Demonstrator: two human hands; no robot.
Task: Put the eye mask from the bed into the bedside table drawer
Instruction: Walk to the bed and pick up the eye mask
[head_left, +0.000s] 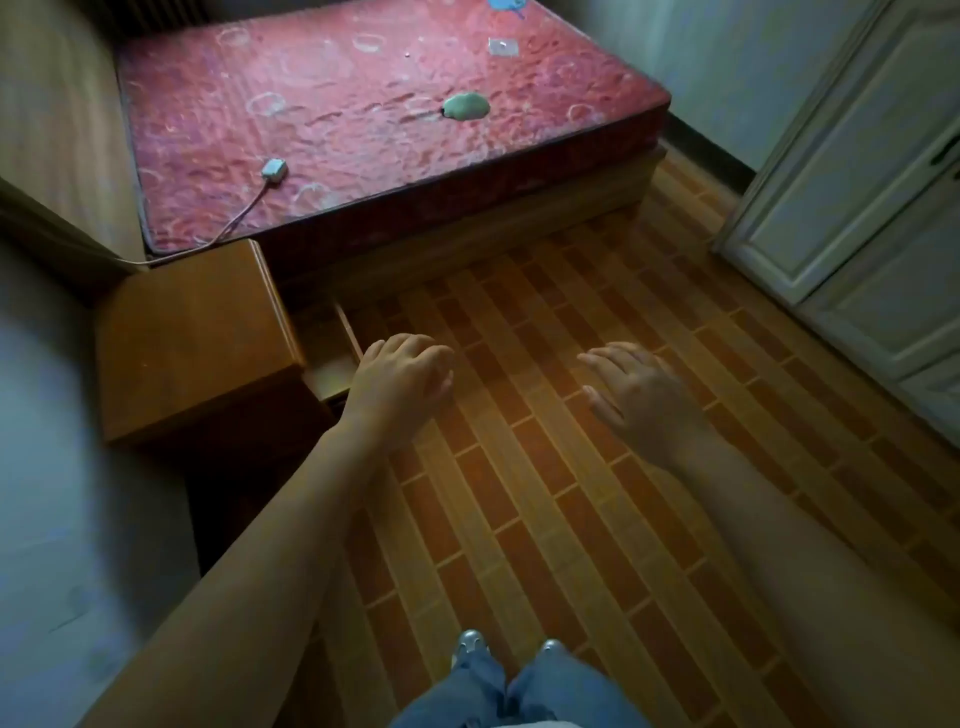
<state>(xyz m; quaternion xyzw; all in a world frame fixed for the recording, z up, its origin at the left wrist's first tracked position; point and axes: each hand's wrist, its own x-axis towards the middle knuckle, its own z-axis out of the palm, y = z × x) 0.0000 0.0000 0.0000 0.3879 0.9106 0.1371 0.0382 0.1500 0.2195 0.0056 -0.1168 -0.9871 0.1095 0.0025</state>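
Note:
A pale green eye mask (465, 106) lies on the red patterned mattress (337, 119), toward its right side, far ahead of both hands. The wooden bedside table (192, 338) stands at the left, next to the bed's near corner. Its drawer (332, 353) is pulled out toward the floor, and I see nothing in it. My left hand (402, 382) hovers just right of the drawer's front edge, fingers loosely curled, holding nothing. My right hand (636, 395) floats over the floor with fingers apart, also holding nothing.
A small white plug box (274, 170) with a cable lies on the mattress near the bedside table. A clear packet (503, 48) and a blue object (506, 5) sit at the far end. White wardrobe doors (852, 171) stand at the right. Brick-patterned floor (571, 493) lies underfoot.

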